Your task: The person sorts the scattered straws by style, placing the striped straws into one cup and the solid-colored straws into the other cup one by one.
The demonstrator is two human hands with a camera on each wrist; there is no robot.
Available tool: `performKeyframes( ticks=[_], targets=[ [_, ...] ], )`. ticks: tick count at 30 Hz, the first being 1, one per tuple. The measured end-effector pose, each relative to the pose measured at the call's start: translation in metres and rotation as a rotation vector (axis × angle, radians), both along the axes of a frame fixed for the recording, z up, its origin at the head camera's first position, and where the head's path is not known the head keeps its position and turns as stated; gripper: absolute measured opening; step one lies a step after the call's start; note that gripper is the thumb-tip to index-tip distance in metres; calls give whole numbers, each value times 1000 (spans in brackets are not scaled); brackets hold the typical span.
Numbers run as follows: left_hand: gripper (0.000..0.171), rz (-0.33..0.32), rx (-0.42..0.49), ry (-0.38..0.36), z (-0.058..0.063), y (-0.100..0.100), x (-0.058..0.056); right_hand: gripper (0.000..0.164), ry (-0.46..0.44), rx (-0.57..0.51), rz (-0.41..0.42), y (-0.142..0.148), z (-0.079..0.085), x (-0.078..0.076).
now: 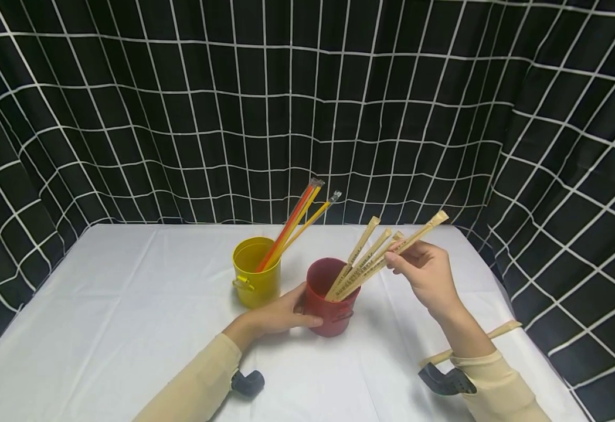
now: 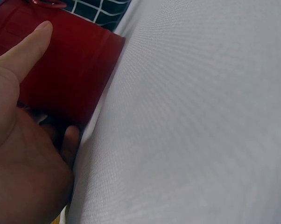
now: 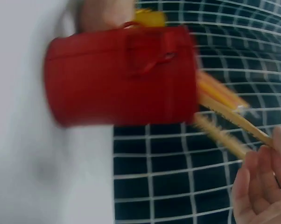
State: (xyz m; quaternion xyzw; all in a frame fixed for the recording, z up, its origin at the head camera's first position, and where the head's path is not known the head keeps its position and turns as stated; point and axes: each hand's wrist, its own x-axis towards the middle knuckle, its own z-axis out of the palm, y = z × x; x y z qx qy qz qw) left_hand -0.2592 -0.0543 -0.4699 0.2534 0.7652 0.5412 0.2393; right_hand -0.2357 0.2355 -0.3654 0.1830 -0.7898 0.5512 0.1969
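Observation:
A small red bucket [image 1: 320,313] stands upright on the table, several paper-wrapped straws [image 1: 361,246] leaning out over its right rim. From the left side my left hand [image 1: 278,313] grips it, thumb along the near wall; in the left wrist view the fingers go behind the bucket [image 2: 70,70]. My right hand [image 1: 431,278] pinches one paper-wrapped straw [image 1: 424,230] between thumb and fingers, up and right of the bucket. That straw slants down, its lower end inside the bucket. In the right wrist view the pinched straw [image 3: 243,122] also reaches to the bucket's mouth.
A yellow bucket [image 1: 260,290] stands behind and left of the red one, holding a few clear-wrapped orange and yellow straws [image 1: 296,220]. Another paper-wrapped straw [image 1: 505,329] lies on the white-covered table [image 1: 143,316], partly under my right forearm. A black gridded curtain [image 1: 212,117] surrounds the table.

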Motion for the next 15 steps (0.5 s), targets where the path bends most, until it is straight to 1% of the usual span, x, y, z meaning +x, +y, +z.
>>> performKeyframes(
  ticks=[2,3,5,7,10,15],
  targets=[
    [90,4,2,3,0,0,0,15,9,78,-20,0,-5,-3],
    [89,3,5,6,0,0,0,15,8,100,-32,0,-7,-5],
    [89,1,8,10,0,0,0,15,1,118,-56,-1,-9,-6],
    [88,1,6,6,1,0,0,15,-27,119,-54,-2,-11,-7],
    [87,2,-2,0,2,0,1,17,-87,150,-7,-6,-14,-6],
    [87,-1,1,2,3,-1,2,19,-195,281,108,-12,-18,-5]
  ],
)
